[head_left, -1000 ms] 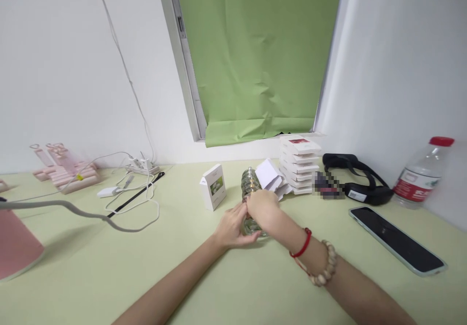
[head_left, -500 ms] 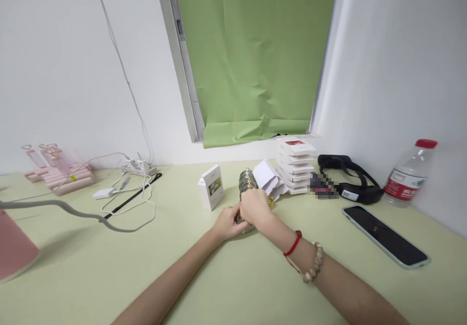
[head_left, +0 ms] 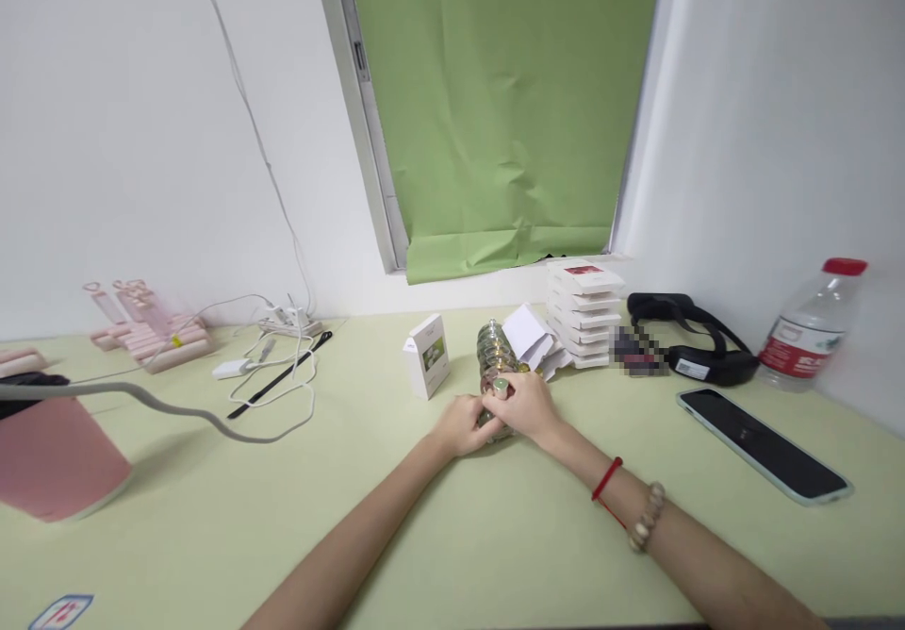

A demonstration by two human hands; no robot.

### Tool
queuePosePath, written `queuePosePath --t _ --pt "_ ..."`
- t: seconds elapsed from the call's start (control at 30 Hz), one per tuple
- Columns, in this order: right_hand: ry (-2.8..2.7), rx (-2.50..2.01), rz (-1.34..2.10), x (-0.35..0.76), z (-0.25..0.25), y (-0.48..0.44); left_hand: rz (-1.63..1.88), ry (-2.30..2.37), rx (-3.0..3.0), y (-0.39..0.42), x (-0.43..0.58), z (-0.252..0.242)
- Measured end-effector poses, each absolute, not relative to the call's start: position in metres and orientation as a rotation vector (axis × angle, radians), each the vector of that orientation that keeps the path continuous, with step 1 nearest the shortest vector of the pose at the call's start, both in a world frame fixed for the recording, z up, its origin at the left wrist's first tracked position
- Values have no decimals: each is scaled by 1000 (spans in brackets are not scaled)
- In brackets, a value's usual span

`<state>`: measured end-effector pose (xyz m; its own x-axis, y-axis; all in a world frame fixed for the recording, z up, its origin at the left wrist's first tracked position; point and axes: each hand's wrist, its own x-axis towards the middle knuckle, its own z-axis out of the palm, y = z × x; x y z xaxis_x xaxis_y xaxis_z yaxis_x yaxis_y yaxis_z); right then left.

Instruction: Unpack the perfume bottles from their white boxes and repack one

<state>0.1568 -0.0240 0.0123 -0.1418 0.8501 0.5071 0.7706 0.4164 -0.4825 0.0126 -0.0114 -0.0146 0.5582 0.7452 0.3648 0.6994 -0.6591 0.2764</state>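
Note:
Ribbed, shiny clear glassware with a small knob on top stands on the table in front of me, partly hidden by my hands. It could be one jar or several in a row; I cannot tell. My left hand is curled against its near left side, thumb across the front. In the fingers of my right hand is a small round piece with a green top and pale rim, held over the glass. The two hands touch. A bit of gold shows behind the right hand.
Left of the glass stands a white box. Behind it on the right are crumpled white paper and stacked white boxes. Farther right lie a black headset, a phone and a bottle. Cables lie left.
My right hand has turned and lowered slightly, so the small green-topped piece in its fingers now shows. The whole view has shifted a little to the left.

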Motion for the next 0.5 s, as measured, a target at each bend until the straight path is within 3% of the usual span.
queuePosePath --t 0.27,0.5 --pt "-1636 -1137 269 150 -7 -24 625 1060 2680 -14 12 -7" --pt "-1643 -944 80 155 -14 -26 617 958 2798 -12 11 -7"
